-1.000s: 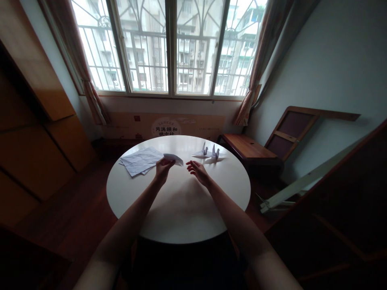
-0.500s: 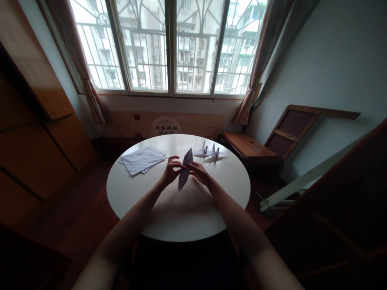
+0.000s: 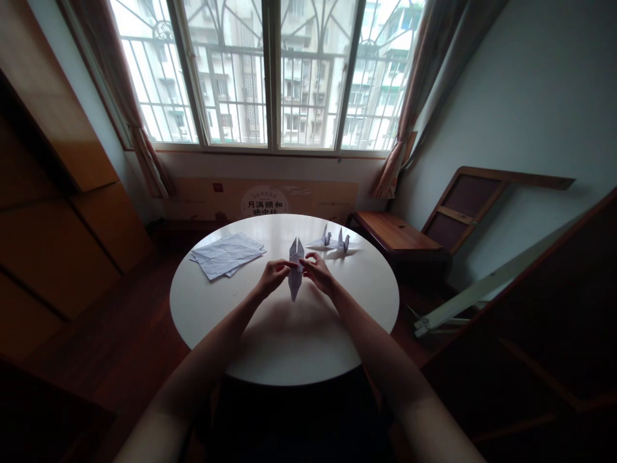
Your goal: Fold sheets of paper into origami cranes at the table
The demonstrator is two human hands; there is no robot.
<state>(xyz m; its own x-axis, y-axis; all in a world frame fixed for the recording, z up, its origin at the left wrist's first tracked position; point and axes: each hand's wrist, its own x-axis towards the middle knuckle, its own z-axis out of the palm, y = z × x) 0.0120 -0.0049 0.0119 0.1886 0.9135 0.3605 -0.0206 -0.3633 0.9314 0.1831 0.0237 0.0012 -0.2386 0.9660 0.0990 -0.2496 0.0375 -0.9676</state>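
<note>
Between my hands is a piece of folded paper (image 3: 295, 283), long and diamond-shaped, with a split upper end of two points. It is held upright above the white round table. My left hand (image 3: 274, 275) grips its left side, thumb and fingers closed at the middle. From the right, my right hand (image 3: 315, 271) pinches the same middle part, with its index finger bent. Two folded paper cranes (image 3: 344, 242) stand on the table beyond my right hand. A stack of creased paper sheets (image 3: 226, 255) lies to the left, past my left hand.
The white round table (image 3: 207, 321) fills the middle of the view. A wooden bench (image 3: 395, 231) stands behind it on the right, beside a leaning wooden frame (image 3: 457, 215). Barred windows (image 3: 231, 96) are at the back, and cabinets (image 3: 96, 238) line the left.
The folded paper has turned from a tilted edge-on view to a flatter, more upright one, and its two upper points now show apart. The left fingers have closed in on it.
</note>
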